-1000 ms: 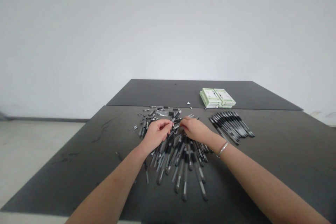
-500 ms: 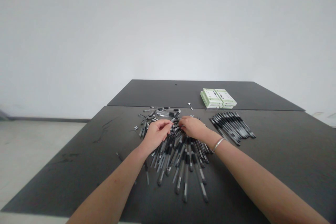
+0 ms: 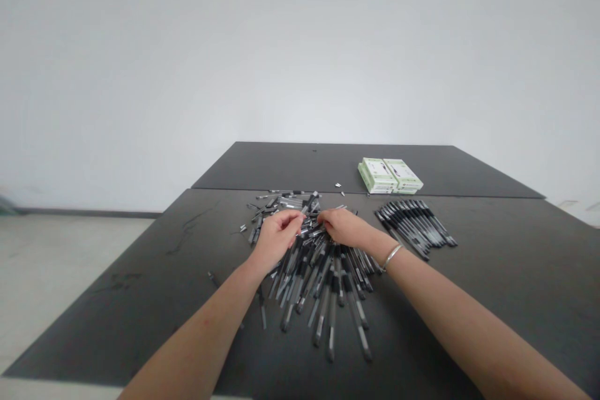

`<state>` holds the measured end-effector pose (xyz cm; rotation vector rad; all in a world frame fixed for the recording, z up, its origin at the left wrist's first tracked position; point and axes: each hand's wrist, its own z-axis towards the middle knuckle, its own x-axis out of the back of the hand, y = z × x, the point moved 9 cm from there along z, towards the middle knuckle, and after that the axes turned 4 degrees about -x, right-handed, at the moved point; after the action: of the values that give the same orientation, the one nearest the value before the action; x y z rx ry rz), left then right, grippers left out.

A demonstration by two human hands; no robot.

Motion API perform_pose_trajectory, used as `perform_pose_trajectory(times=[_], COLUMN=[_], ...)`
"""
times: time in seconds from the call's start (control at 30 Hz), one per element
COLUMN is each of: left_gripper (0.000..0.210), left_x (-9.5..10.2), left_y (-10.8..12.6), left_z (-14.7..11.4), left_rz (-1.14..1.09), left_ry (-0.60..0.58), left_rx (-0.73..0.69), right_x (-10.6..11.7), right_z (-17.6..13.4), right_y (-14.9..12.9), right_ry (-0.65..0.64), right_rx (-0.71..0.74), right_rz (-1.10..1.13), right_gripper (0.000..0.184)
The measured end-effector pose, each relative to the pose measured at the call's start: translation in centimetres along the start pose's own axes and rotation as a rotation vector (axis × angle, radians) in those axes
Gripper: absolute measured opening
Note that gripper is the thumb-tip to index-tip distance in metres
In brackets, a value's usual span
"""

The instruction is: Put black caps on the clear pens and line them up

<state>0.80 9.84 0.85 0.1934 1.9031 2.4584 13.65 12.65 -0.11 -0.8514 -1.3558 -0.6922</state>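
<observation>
My left hand [image 3: 277, 232] is closed, with thumb and fingers pinched on a clear pen with a black grip [image 3: 308, 203]. The pen slants up and to the right from the fingertips. Just to the right, my right hand [image 3: 344, 227] reaches down over the far part of the pen pile [image 3: 330, 290], fingers curled together. What those fingers pinch, if anything, is hidden. Many clear and black pens fan out from under both hands toward me, overlapping each other.
A neat row of pens [image 3: 415, 225] lies to the right of the pile. Behind it stand stacked green and white boxes [image 3: 390, 176]. Small loose parts [image 3: 338, 185] lie near the seam of the dark table [image 3: 492, 250]. A few stray pens [image 3: 262, 309] lie at left.
My left hand has shifted slightly left, and the pen in it now stands out more clearly above the fingers. My right hand has barely moved.
</observation>
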Motion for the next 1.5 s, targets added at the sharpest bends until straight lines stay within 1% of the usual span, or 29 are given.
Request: perform_pose_trajectory(times=[0.27,0.63,0.77,0.93,1.07,1.27,1.5], left_gripper=[0.021,0.020,0.021,0.020,0.020,0.021,0.022], left_x=[0.0,-0.1,0.3,1.4,2.0,2.0,2.0], left_y=[0.1,0.2,0.3,0.3,-0.1,-0.3,-0.2], left_z=[0.0,0.1,0.0,0.2,0.5,0.6,0.5], left_rz=[0.024,0.008,-0.031,-0.092,-0.108,-0.094,-0.115], left_ry=[-0.001,-0.006,0.034,0.143,0.183,0.179,0.187], left_rx=[-0.012,-0.023,-0.014,-0.012,-0.015,-0.015,0.004], right_x=[0.1,0.4,0.3,0.7,0.9,0.3,0.4], right_z=[1.0,0.9,0.7,0.7,1.4,2.5,2.9], right_y=[-0.1,-0.6,-0.7,-0.7,-1.8,-3.9,-4.3], right_ry=[-0.021,-0.007,-0.007,0.040,0.073,0.044,0.013], right_rx=[-0.028,0.023,0.057,0.040,0.052,0.091,0.079], right_rz=[-0.058,-0.070,-0.049,-0.026,-0.011,-0.006,-0.004], right_gripper=[0.021,0.020,0.022,0.028,0.027,0.023,0.020])
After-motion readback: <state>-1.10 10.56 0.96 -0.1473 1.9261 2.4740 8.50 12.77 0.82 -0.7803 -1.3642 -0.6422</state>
